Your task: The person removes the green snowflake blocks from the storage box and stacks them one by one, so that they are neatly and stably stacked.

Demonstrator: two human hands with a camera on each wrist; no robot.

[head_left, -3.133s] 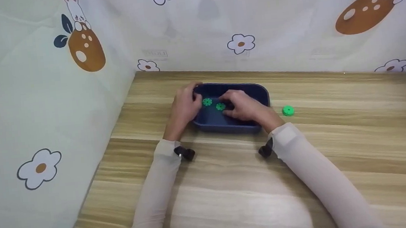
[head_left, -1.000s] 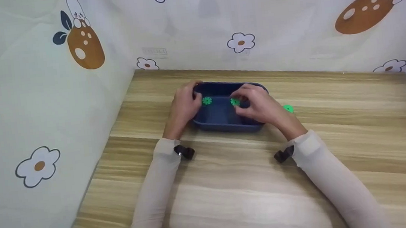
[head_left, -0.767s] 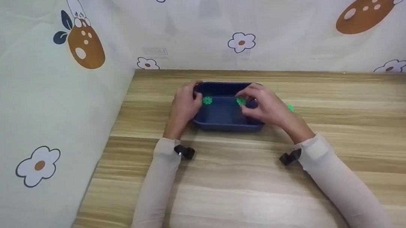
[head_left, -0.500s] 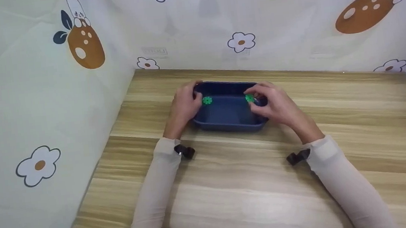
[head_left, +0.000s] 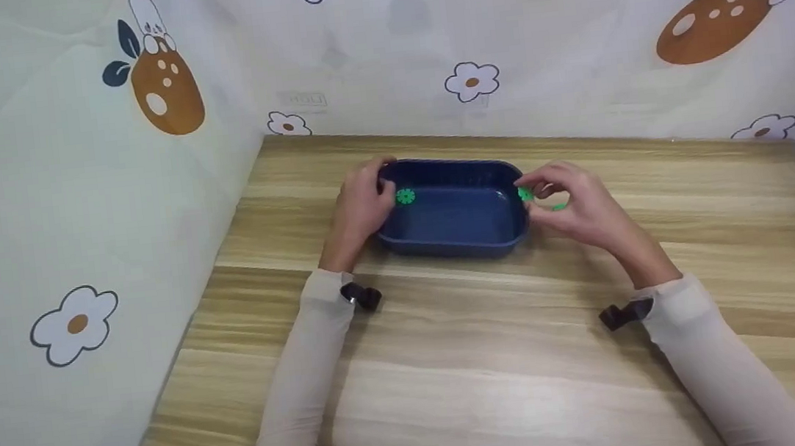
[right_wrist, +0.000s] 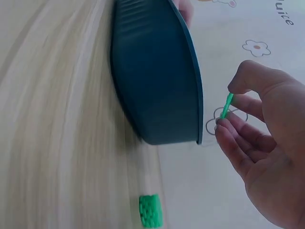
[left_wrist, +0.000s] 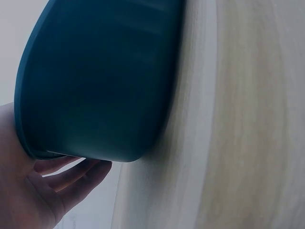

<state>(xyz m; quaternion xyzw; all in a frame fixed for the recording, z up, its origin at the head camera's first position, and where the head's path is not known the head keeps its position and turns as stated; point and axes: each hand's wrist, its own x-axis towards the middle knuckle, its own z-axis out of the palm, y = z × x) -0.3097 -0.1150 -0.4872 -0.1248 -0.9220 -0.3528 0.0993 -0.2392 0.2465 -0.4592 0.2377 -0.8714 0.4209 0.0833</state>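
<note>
A dark blue plastic bin [head_left: 453, 248] stands on the wooden table. My left hand [head_left: 361, 212] grips its left end, with the thumb over the rim and the fingers outside; the left wrist view shows those fingers under the rim of the bin wall [left_wrist: 95, 86]. Inside, near that thumb, lies a green snowflake disc [head_left: 405, 196]. Just at the right rim, my right hand [head_left: 580, 205] pinches another green disc [head_left: 525, 194] between thumb and fingertips. The right wrist view shows this pinched disc [right_wrist: 227, 105] edge-on, raised above the table.
On the table right of the bin stands a short stack of green discs [right_wrist: 150, 211], mostly hidden behind my right hand in the head view. A patterned cloth [head_left: 379, 47] hangs along the back and left sides of the wooden table [head_left: 457, 364].
My right hand has taken hold of a disc inside the bin and carried it right, up to the right rim. The left hand and bin have stayed put.
</note>
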